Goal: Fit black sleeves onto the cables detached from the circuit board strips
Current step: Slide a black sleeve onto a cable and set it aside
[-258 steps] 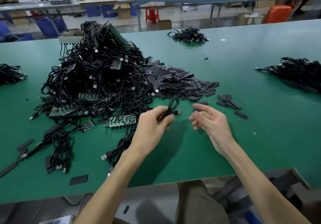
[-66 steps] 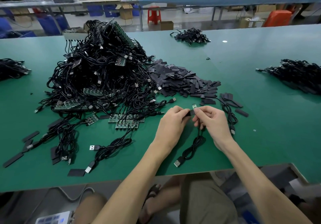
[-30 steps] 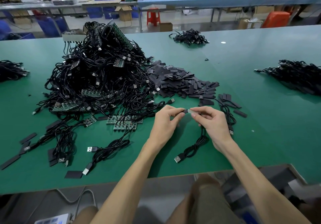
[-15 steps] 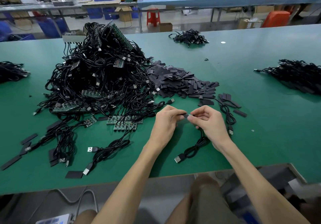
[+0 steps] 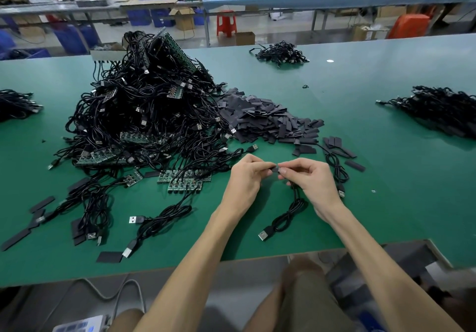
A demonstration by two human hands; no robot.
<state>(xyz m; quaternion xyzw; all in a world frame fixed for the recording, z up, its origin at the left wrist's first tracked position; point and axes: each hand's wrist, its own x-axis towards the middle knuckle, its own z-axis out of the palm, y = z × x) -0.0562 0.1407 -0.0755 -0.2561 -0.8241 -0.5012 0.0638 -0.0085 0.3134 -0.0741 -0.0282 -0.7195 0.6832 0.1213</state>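
moved: left hand (image 5: 244, 181) and right hand (image 5: 313, 181) closer than before, fingertips almost meeting
sleeve (image 5: 275, 169): long axis left-right
grip: left pinches sleeve, right pinches cable (image 5: 291, 210)
plug (image 5: 263, 236): points near-left on tabletop (image 5: 386, 203)

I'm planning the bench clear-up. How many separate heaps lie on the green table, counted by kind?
Cable heaps: 4
Sleeve heaps: 1
Total: 5
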